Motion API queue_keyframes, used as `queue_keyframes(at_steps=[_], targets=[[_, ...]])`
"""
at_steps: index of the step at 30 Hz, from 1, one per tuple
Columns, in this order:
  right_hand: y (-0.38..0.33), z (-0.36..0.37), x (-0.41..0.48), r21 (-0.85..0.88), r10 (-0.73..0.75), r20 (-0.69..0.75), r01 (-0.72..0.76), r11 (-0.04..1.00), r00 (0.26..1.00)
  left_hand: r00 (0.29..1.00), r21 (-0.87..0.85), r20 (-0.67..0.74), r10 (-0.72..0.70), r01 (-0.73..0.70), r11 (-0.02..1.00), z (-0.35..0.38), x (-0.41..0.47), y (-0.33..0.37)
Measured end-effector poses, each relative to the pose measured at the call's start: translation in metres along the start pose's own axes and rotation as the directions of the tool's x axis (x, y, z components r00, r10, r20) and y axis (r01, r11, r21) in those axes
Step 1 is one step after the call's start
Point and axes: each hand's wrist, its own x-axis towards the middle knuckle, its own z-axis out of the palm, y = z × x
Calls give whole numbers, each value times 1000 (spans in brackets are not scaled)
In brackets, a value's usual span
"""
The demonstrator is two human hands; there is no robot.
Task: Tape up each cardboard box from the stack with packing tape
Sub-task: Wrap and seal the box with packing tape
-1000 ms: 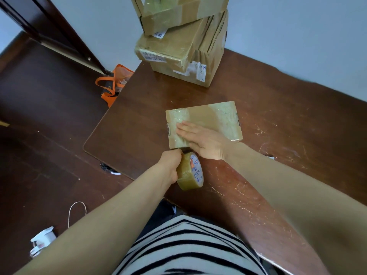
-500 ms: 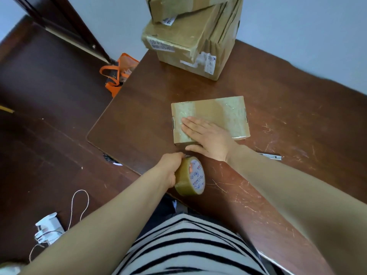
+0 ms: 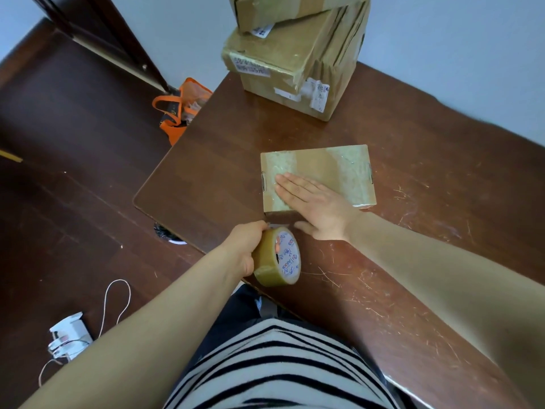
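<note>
Since a second ago the roll (image 3: pixel 272 261) has eased back a little from the near edge of the box (image 3: pixel 324 163), toward the person. The right hand (image 3: pixel 318 205) has stayed flat on top.

The left hand (image 3: pixel 246 246) is grasping the roll, with its fingers curled round the rim and into the core. It holds the roll on edge by the near-left side of the worktop (image 3: pixel 413 261). A short stretch of tape seems to run between roll and box, though it is too thin and glossy to be sure.

The box lies flat on the worktop, in front of the stack (image 3: pixel 295 63), and its top is already shiny with tape at both ends. The right hand's fingers (image 3: pixel 295 184) are straight and released, pressing on the lid, with the palm over the near edge.

To do this step well, I judge the strip should be kept taut and square to the edge. The right hand should bear down so the box cannot slide. The tape should then be smoothed down the side before it is torn.
</note>
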Motion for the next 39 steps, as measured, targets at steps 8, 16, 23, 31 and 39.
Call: queue_keyframes(at_steps=[8,16,23,31,39], targets=[[-10,11,6,44,46,-273,-36,998,961,999,7,-26,38,-38,999,-10,-2,-3],[-2,7,3,51,28,-24,-27,998,999,995,19,7,100,-100,995,-7,-16,2],[-15,3,5,24,90,-207,-87,996,974,983,48,-24,181,-180,983,-7,-36,11],[-15,-13,2,-35,67,111,-63,997,992,958,41,-16,286,-285,958,-9,-48,20],[-49,-86,-13,905,686,118,-363,224,718,874,88,8,487,-485,870,-7,-59,33]])
